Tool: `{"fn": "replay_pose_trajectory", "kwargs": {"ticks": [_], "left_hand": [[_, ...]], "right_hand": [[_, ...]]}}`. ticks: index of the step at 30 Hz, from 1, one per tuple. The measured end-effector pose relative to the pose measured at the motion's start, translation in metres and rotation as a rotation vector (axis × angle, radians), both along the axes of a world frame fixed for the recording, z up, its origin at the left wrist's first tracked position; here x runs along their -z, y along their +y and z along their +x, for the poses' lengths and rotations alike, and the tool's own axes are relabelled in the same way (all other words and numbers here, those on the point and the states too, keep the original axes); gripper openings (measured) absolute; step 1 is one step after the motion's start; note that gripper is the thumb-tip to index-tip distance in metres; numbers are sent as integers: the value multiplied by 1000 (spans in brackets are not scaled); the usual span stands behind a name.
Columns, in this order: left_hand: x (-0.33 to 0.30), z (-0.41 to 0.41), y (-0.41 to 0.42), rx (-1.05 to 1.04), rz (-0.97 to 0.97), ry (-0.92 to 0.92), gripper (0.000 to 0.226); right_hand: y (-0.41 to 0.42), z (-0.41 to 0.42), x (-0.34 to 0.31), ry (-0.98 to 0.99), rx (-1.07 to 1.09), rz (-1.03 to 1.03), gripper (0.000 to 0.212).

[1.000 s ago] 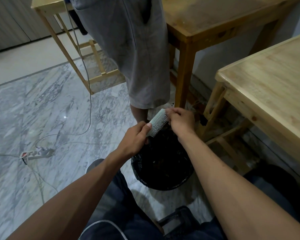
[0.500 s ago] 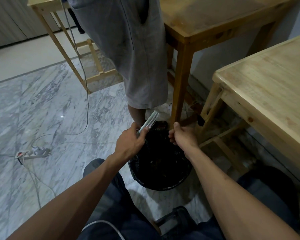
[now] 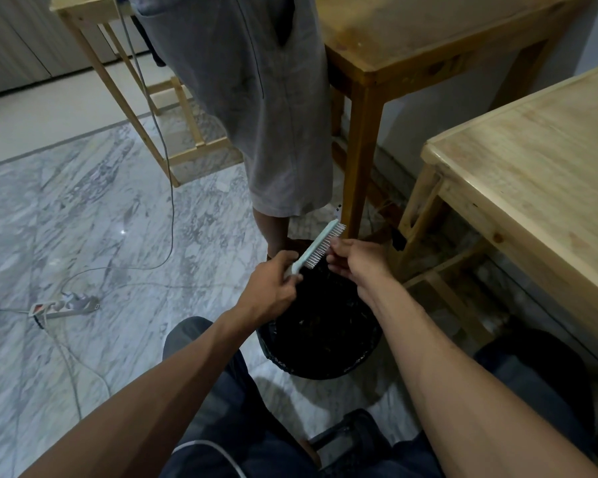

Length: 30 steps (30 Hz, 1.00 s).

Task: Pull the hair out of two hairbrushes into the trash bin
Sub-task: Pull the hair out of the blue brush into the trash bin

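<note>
A pale green hairbrush [image 3: 316, 248] with white bristles is held slanted over the far rim of a round trash bin [image 3: 320, 365] lined with a black bag. My left hand [image 3: 273, 288] grips the brush by its handle end. My right hand [image 3: 358, 262] is at the bristle side, its fingertips pinched against the bristles in the middle of the brush. Hair between the fingers is too fine to make out. Only one brush is in view.
A person in grey shorts [image 3: 256, 98] stands just beyond the bin. A wooden table leg [image 3: 361, 160] is right behind the brush, and a light wooden table [image 3: 532, 174] fills the right. A power strip [image 3: 64, 305] and cables lie on the marble floor at the left.
Half a second ago my right hand was down over the bin, away from the brush; it has come back up to the bristles. The left hand has kept hold of the brush.
</note>
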<state>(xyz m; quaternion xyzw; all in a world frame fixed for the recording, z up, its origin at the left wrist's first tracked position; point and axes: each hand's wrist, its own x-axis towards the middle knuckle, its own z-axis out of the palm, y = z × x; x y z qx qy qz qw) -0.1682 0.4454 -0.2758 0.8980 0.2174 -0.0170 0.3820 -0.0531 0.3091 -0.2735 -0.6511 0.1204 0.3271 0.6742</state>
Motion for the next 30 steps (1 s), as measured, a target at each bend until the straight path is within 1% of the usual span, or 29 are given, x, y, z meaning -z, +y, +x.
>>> {"fn": "replay_pose_trajectory", "kwargs": {"ticks": [2, 3, 4, 6, 8, 10, 11, 12, 14, 16, 17, 19, 21, 24, 26, 28, 30], "left_hand": [[1, 1, -1, -62, -156, 25, 15], [2, 1, 1, -104, -231, 34, 12], [2, -1, 3, -138, -287, 43, 13], [2, -4, 7, -148, -373, 73, 19], [0, -6, 7, -141, -503, 87, 22], [-2, -5, 5, -139, -613, 103, 22], [-2, -5, 5, -132, -628, 119, 23], [-1, -4, 6, -127, -642, 131, 26], [1, -3, 6, -107, -709, 144, 29], [1, -4, 4, -91, -795, 137, 27], [-1, -4, 3, -88, -807, 139, 26], [-2, -4, 0, -87, -745, 163, 29], [-1, -3, 0, -71, -582, 204, 32], [4, -4, 5, -30, -372, 165, 34], [7, -7, 10, 28, -210, 125, 32], [8, -9, 16, 69, -50, 117, 31], [7, -12, 21, 96, 94, 122, 38]], "right_hand": [[-4, 2, 0, 131, 133, 190, 16], [-8, 4, -1, 164, 191, 250, 15], [-11, 7, 0, 157, 209, 244, 14], [-16, 8, 3, 67, 132, 42, 16], [-16, 7, 8, -16, 25, -160, 28], [-12, 6, 11, -69, -50, -222, 43], [-10, 5, 12, -82, -88, -218, 43], [-9, 4, 12, -78, -121, -181, 37], [-7, 2, 13, -36, -191, -40, 24], [-5, -1, 14, -2, -222, 60, 22], [-4, -2, 15, 12, -198, 84, 23], [-5, -1, 15, 8, -126, 76, 27], [-9, 2, 15, -61, -123, 12, 27], [-19, 5, 16, -195, -245, -74, 27], [-26, 6, 15, -260, -337, -100, 23], [-32, 10, 16, -329, -426, -180, 17], [-36, 14, 20, -380, -481, -281, 13]]}}
